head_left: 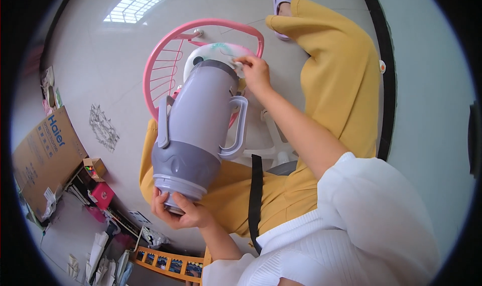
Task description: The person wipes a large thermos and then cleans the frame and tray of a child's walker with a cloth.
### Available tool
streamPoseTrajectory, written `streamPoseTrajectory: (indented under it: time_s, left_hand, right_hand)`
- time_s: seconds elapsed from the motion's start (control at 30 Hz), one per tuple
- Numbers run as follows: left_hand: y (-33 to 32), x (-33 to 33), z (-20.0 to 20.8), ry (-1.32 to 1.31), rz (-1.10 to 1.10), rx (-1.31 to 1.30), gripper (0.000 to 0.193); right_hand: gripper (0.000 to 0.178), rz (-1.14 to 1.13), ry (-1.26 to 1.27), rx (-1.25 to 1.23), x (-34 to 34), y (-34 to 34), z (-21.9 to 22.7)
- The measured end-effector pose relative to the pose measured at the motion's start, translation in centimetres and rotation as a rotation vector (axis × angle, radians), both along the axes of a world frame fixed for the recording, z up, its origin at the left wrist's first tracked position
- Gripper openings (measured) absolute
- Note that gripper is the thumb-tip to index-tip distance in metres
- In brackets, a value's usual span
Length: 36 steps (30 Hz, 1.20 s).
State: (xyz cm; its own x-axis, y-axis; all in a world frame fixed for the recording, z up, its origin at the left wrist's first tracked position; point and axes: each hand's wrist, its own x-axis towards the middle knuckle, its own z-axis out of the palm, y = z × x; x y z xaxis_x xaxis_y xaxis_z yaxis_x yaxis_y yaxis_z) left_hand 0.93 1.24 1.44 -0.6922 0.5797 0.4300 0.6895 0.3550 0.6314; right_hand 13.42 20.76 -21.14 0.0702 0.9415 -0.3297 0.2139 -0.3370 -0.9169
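Observation:
A lavender thermos jug (203,102) lies tilted across my lap, its dark base pointing away from me and its neck toward me. Two handles stick out from its sides, and a darker purple band circles the shoulder. My left hand (183,213) is wrapped round the neck end from below. Beside the base, my right hand (255,74) is closed in a pinch on a small whitish piece (236,63), too small to name surely. Under and behind the base is the white seat (211,49) of a pink-framed small chair (150,70).
A large cardboard box (47,158) leans at the left, near a small open box (95,169) and a pink box (103,194). An orange wooden rack (168,263) stands at the lower left. My yellow-trousered leg (341,70) stretches along the right, beside a dark floor strip.

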Motion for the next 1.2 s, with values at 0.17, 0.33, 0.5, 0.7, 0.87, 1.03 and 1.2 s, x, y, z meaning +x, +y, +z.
streamPoseTrajectory:
  time_s: [0.17,0.33,0.5,0.7,0.87,1.03,1.2]
  left_hand:
    - [-0.2,0.3,-0.1,0.005,-0.044,-0.011,0.015]
    - [-0.1,0.1,0.1,-0.001,-0.026,-0.013,0.015]
    - [0.0,0.2,0.4,0.0,-0.023,-0.026,0.013]
    - [-0.2,0.6,0.2,0.001,-0.016,-0.024,0.017]
    - [-1.0,0.3,-0.2,0.042,-0.03,-0.058,0.022]
    - [-0.3,0.3,0.3,0.036,-0.003,-0.054,0.021]
    - [1.1,0.5,0.3,-0.011,0.025,-0.025,0.019]
  right_hand:
    - [0.024,0.386,0.007,0.329,-2.3,2.2,1.2]
    - [0.021,0.372,-0.033,0.221,-0.8,-0.7,2.1]
    - [0.017,0.365,-0.129,0.056,0.3,-1.2,2.5]
    - [0.021,0.509,-0.055,0.267,-3.2,2.2,1.9]
    - [0.021,0.565,-0.12,0.331,-4.1,2.7,0.9]
    - [0.018,0.479,-0.226,0.114,0.1,-0.5,0.9]
    - [0.015,0.458,-0.153,-0.272,3.6,-3.0,-2.2]
